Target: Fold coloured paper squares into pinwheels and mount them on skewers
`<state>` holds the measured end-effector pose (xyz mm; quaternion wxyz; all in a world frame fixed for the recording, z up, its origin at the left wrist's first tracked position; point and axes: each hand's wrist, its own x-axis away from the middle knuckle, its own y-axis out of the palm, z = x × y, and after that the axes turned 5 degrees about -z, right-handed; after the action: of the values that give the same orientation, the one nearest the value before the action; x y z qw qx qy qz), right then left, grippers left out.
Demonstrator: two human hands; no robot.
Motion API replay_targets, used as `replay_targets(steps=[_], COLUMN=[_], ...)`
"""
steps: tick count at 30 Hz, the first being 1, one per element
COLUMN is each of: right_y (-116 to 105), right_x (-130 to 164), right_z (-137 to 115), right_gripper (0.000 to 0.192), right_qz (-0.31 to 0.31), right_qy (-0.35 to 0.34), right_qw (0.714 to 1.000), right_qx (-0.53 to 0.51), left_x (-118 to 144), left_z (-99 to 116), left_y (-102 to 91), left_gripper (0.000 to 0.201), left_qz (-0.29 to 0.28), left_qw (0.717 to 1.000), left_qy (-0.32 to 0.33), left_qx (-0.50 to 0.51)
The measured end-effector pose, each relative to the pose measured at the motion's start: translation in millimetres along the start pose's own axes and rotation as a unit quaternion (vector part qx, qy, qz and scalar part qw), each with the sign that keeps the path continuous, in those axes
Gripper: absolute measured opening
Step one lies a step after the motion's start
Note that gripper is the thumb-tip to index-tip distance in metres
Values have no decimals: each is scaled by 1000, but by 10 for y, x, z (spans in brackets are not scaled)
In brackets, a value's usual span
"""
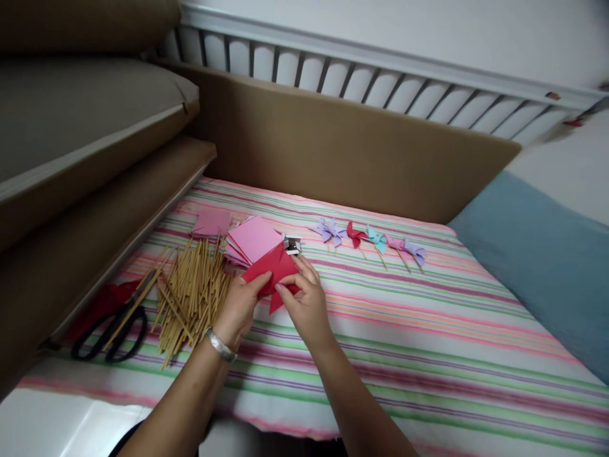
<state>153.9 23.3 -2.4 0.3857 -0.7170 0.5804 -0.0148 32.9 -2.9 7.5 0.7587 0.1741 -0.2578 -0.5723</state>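
My left hand [242, 306] and right hand [307, 303] pinch the red paper [274, 264] — it seems light, easily creased — best held by edges.

The single view looks out from the person's head, above the near edge of the striped cloth [451, 330], facing forward and down across it. It is near enough to the striped cloth that the left hand [242, 304] and right hand [308, 301] show clearly over it, yet wide enough to include the brown panel [333, 146] behind the cloth and the blue surface [537, 266] to its right.
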Motion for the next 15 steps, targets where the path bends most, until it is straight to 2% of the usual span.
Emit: replay_targets(steps=[6,12,15], right_y=[-6,-17,-13], right_x=[-13,-47,-52], right_z=[20,4,-12], right_gripper=[7,6,5], right_qz=[18,28,31], right_qy=[47,70,76], right_qw=[999,996,995], right_qx=[-9,-41,-54], left_x=[4,49,24], left_z=[-48,10,-9], left_y=[23,32,12], left_gripper=[24,28,32], left_qz=[-28,-106,-100], left_qw=[999,993,991], left_qy=[-17,5,22], left_qx=[-6,-53,-91])
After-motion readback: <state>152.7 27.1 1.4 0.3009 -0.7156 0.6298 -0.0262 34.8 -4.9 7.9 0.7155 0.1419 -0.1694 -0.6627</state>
